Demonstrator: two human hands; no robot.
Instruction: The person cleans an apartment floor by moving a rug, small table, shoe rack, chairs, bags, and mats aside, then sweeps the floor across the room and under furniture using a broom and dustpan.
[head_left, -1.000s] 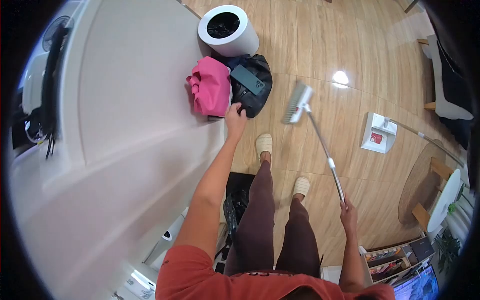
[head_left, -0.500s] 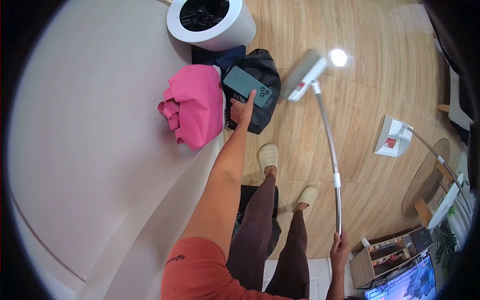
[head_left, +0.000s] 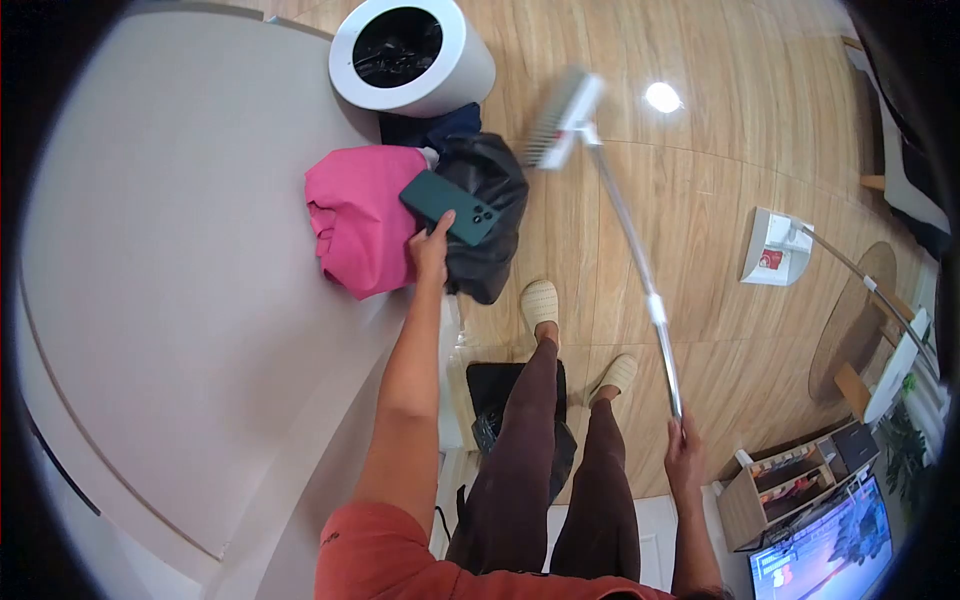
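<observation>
Head | left grip [head_left: 430, 252] holds phone [head_left: 438, 199] (lenses [head_left: 485, 216] lower right) | right grip [head_left: 684, 455] holds broom [head_left: 655, 308], long axis up-left

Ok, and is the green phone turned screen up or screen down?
Screen down: the phone in the left hand shows its back, with the camera lenses facing up.

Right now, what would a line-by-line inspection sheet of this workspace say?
Surface: wood-look floor, bright reflection on it.
Job's things: broom, head blurred; green phone over the bags.
Clutter: pink bag, black bag, lined bin; dustpan with a red item inside.
Hands: left hand holds the phone's edge, thumb on top; right hand grips the broom's handle.
Cables: nothing seen for certain.
Surroundings: lit screen, shelf unit.
</observation>
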